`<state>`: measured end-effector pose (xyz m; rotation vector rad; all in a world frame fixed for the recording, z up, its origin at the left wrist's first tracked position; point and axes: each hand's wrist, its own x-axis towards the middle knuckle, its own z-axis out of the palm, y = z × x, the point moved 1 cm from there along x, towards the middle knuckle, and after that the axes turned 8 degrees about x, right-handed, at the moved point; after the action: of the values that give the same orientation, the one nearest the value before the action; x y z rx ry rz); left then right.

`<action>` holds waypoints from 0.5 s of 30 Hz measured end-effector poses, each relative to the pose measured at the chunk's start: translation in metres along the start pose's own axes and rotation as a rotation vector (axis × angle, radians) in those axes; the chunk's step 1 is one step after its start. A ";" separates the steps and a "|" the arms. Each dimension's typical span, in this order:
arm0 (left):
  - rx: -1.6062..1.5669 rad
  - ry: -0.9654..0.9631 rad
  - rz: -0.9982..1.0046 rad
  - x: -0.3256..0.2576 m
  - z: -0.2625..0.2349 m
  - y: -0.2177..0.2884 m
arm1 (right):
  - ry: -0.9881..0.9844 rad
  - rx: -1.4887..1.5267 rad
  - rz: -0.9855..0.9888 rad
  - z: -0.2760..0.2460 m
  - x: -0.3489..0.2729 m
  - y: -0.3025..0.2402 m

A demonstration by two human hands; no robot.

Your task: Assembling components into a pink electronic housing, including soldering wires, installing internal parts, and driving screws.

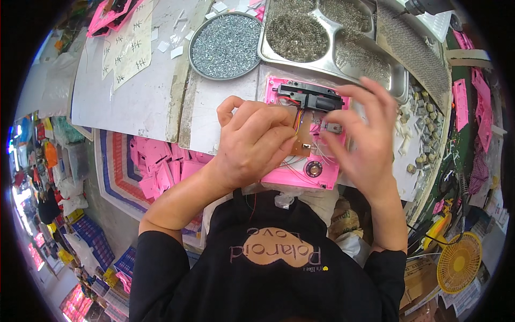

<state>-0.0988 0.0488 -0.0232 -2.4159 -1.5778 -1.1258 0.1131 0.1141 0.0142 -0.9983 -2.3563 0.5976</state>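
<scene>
From my end I saw my left hand [249,139] with thumb and fingertips drawn together beside the coloured wires [300,119]; whether they pinched one, I couldn't fairly tell. Just beneath that grip lay the open pink casing [284,176] with its brown circuit board [303,150]. My right hand [370,142], blurred, had thumb and fingers spread over the casing's right side. Beyond both hands, the black mechanism [322,102] sat in the casing, a metal tray [331,45] farther out.
</scene>
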 end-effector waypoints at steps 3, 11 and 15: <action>0.003 -0.003 0.009 0.003 0.000 0.000 | 0.005 0.052 -0.185 0.019 0.013 -0.002; 0.024 -0.068 0.013 -0.001 -0.005 -0.010 | 0.076 0.056 -0.367 0.030 0.019 0.008; 0.095 -0.086 -0.018 0.004 -0.014 -0.014 | 0.105 0.072 -0.327 0.028 0.017 0.008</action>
<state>-0.1167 0.0527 -0.0149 -2.4240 -1.6402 -0.9376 0.0903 0.1262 -0.0078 -0.5799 -2.3181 0.4865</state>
